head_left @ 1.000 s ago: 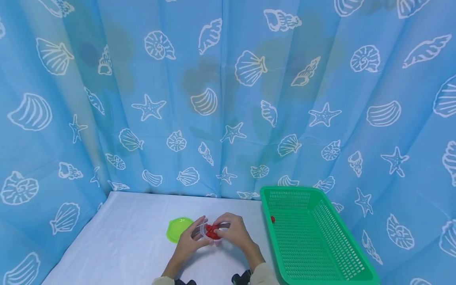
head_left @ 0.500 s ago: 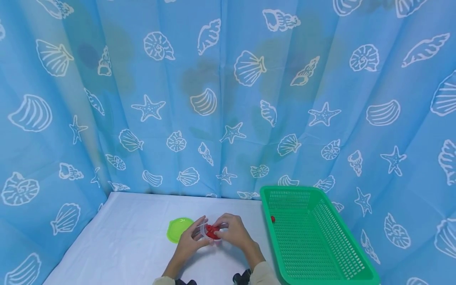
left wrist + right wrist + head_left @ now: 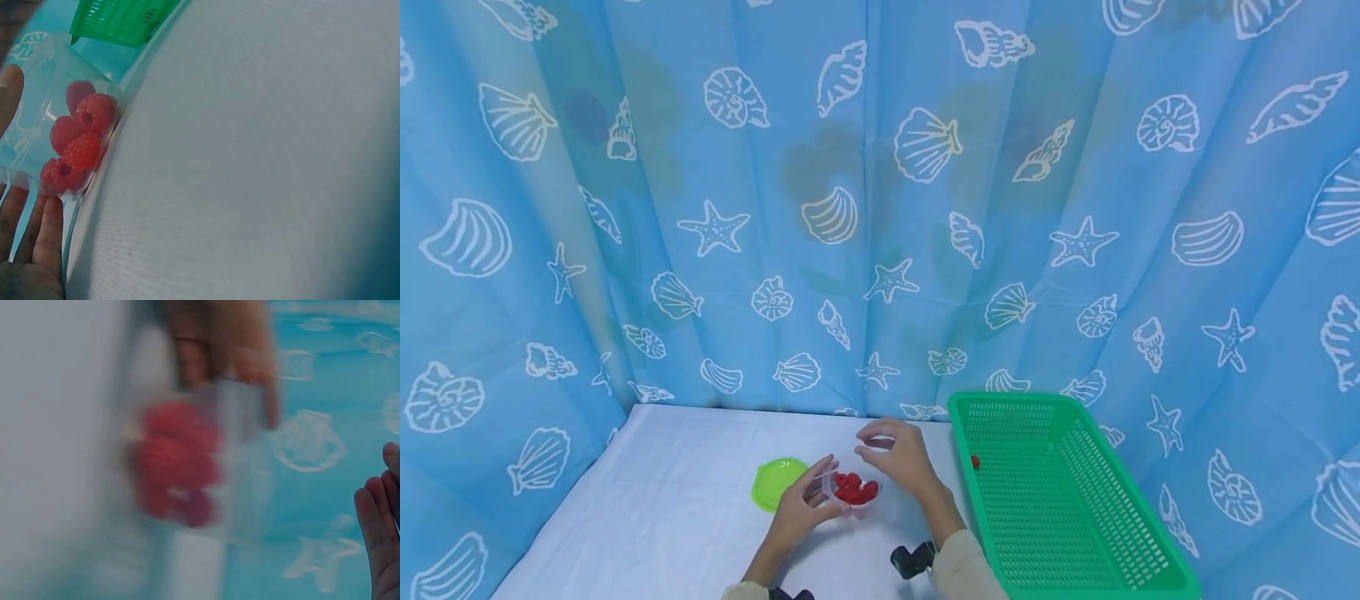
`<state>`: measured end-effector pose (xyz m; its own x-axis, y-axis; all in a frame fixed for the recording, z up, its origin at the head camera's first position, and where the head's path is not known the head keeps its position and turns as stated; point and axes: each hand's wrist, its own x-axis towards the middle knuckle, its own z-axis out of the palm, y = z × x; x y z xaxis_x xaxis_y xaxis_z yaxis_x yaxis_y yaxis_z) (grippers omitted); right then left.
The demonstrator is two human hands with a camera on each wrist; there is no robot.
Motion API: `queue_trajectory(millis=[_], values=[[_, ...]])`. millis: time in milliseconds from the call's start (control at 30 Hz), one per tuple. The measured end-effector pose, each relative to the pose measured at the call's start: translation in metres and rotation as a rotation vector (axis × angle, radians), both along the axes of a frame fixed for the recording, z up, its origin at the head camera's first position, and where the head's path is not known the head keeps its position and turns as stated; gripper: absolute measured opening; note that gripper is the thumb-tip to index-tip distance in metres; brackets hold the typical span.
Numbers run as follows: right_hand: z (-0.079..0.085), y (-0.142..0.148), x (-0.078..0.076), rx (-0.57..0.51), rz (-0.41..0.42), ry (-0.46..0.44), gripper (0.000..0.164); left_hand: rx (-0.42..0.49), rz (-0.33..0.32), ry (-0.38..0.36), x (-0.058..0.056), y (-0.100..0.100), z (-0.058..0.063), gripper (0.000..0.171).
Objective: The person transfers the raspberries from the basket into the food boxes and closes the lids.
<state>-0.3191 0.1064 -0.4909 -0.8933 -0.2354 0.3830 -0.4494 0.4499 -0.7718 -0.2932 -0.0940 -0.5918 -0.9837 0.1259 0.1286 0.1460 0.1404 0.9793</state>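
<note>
A clear plastic container with several raspberries in its bottom stands on the white table. My left hand holds it from the left, thumb on the near side and fingers round the far side. In the left wrist view the left fingers touch the wall of the container. Above and right of the container is my right hand, its fingers loosely bent and nothing seen between them. The right wrist view shows the raspberries blurred, with the right fingers at its right edge.
A lime-green lid lies on the white cloth, left of the container. On the right stands a large green basket with one small red berry by its left wall. A blue shell-patterned curtain hangs behind the table.
My right hand has let go of the raspberries and risen out of the container, up and to the right. The berries now show plainly. My left hand stays in place.
</note>
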Motion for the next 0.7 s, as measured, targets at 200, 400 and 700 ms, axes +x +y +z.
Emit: queue_trajectory(millis=[200,400,700], values=[[0.054,0.034,-0.019,-0.106,-0.008,0.145,0.015,0.004,0.004,-0.018,-0.001,0.002,-0.001,0.087],[0.072,0.09,-0.044,-0.191,0.008,0.215,0.015,-0.012,0.01,-0.027,0.0,0.001,-0.002,0.088],[0.038,0.159,-0.055,0.008,-0.158,-0.024,0.023,-0.005,0.011,-0.031,0.001,0.001,0.002,0.088]])
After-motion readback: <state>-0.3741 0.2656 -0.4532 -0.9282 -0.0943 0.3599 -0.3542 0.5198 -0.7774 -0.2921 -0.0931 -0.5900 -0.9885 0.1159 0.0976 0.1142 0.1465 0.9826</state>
